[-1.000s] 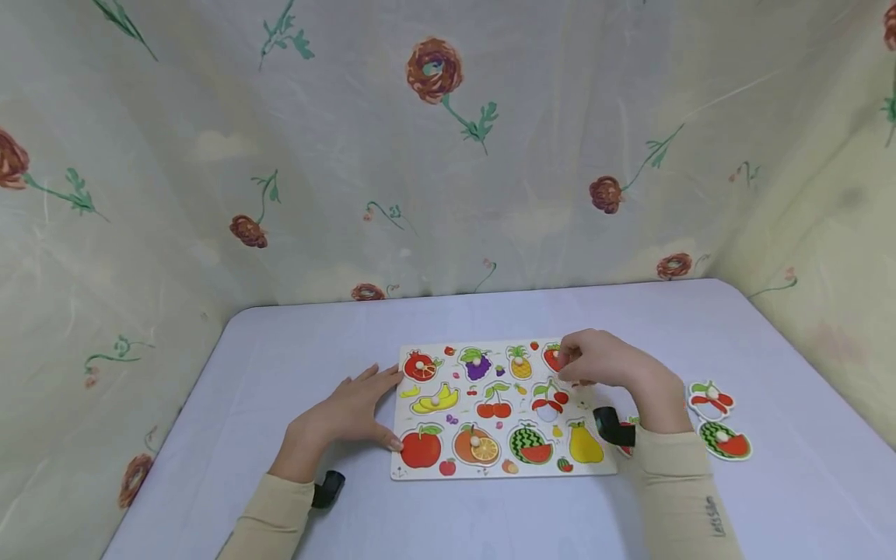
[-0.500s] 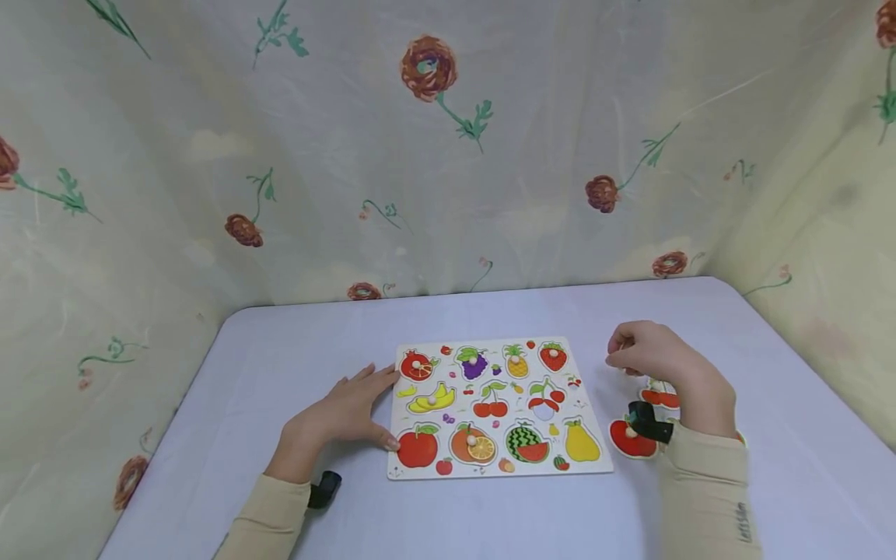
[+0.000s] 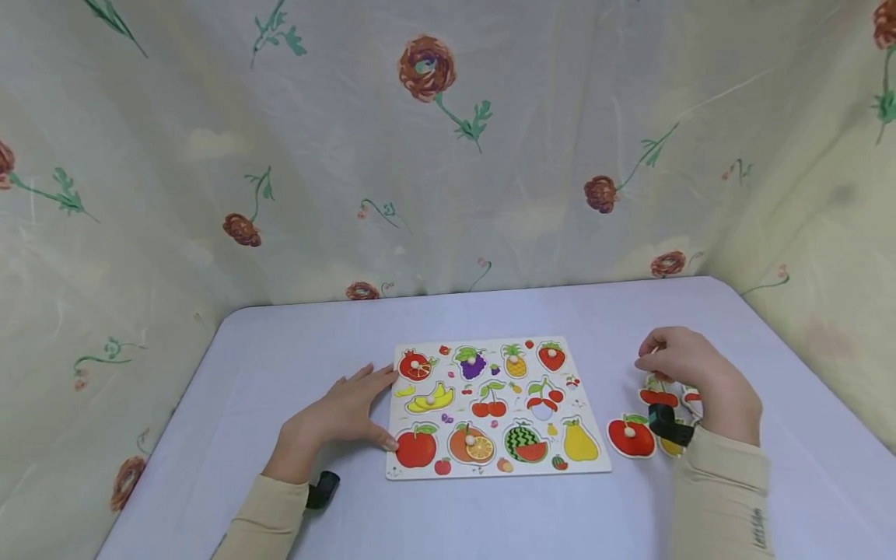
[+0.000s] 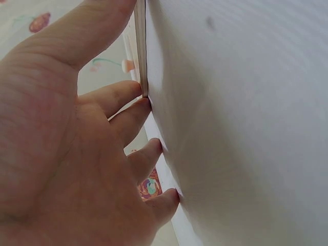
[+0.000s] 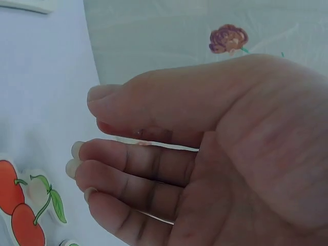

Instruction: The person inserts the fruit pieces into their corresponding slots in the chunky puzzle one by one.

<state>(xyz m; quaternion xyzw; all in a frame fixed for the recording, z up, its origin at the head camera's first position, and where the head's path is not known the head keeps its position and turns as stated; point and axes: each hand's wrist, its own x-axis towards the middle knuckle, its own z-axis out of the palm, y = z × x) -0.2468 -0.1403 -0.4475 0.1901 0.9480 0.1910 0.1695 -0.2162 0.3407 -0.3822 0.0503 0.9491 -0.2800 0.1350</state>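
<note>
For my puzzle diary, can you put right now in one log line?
left hand: touches board at left edge; right hand: near cherry piece, no piece visible in it; apple piece: on table

left grip [image 3: 343, 414]: touching fruit board [image 3: 519, 404] | right grip [image 3: 700, 373]: near cherry piece [image 3: 659, 397]

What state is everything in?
White rectangular puzzle board: flat, partly filled.
Red pomegranate piece: fitted.
Purple grape piece: fitted.
Yellow pineapple piece: fitted.
Red strawberry piece: fitted.
Yellow banana piece: fitted.
Round orange piece: fitted.
Red apple piece: loose, face up.
Red cherry piece: loose, face up.
Other loose pieces: partly hidden.
Left hand: spread, touching the board.
Right hand: loosely curled, holding nothing visible.
</note>
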